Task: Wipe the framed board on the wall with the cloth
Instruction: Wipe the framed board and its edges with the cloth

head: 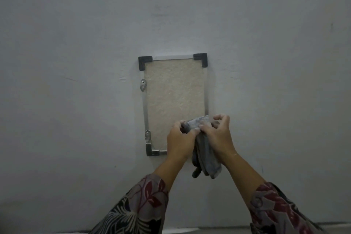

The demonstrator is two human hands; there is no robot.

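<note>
A small framed board (173, 91) hangs upright on the wall, with a beige textured panel, a thin metal frame and black caps on its upper corners. A grey cloth (206, 159) is bunched in front of the board's lower right corner and hangs down between my wrists. My left hand (178, 141) grips the cloth's top from the left. My right hand (218, 135) grips it from the right, fingers curled. My hands and the cloth hide the board's lower right corner.
The plain pale grey wall (76, 62) fills the view around the board. Two metal hanging clips (143, 84) sit on the frame's left side. A strip of floor edge (332, 227) shows at the bottom right.
</note>
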